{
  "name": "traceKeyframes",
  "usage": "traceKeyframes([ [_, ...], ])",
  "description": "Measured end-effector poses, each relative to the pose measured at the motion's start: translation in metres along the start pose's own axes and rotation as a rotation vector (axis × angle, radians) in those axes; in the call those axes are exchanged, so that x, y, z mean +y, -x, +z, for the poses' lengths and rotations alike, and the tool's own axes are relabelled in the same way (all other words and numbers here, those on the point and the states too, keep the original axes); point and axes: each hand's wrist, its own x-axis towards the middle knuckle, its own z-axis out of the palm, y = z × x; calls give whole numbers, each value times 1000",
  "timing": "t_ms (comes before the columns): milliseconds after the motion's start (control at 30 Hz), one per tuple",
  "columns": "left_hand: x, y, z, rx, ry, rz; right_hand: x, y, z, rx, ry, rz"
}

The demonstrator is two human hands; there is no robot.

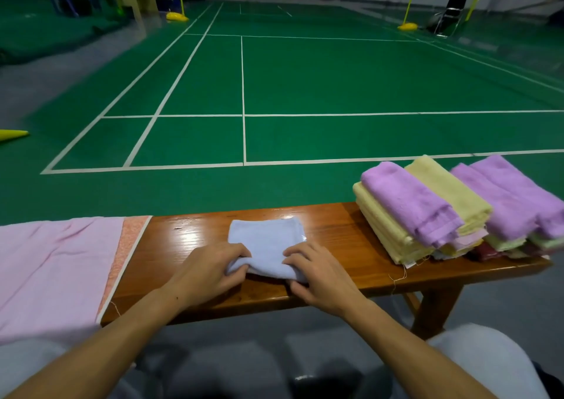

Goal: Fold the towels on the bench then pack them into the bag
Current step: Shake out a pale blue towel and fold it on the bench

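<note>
Towels: pale blue towel [268,243] lies mid tabletop [341,233], partly folded. Left hand [210,272] and right hand [317,273] each pinch its near edge, fingers curled into cloth, likely lifting it for next fold. Stack of folded purple and yellow towels [451,212] sits at right end of tabletop, so much folding looks done. Pink cloth [58,267] drapes left end, unfolded. Bag not in view; packing appears not yet begun.

Pink cloth [52,264] and towel stacks [457,212] run off the edges — lower towels mostly hidden.
</note>
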Motion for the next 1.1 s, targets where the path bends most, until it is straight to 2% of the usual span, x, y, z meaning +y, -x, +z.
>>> traceKeyframes([
  [200, 0, 3, -1, 27, 129, -67, -4, 0, -10, 83, -220, 207],
  [300, 0, 6, -2, -8, 83, -79, -4, -2, -9, 100, -308, 278],
  [500, -3, -4, -5, 105, 271, -177, 0, -12, -7, 210, -503, 382],
  [633, -13, -17, 5, 168, 327, -283, 4, -25, -2, 309, -548, 500],
  [700, -18, -21, 13, 169, 288, -334, 7, -30, 4, 318, -474, 570],
  [833, -22, -25, 21, 77, 33, -431, 16, -29, 13, 216, -105, 604],
  [967, -16, -30, 17, 62, 1, -482, 18, -30, -4, 181, 2, 479],
  [1033, -10, -32, 14, 105, 23, -519, 8, -31, -9, 94, -29, 342],
  [1100, -3, -33, 11, 78, 12, -576, 1, -27, -4, -27, 28, 252],
])
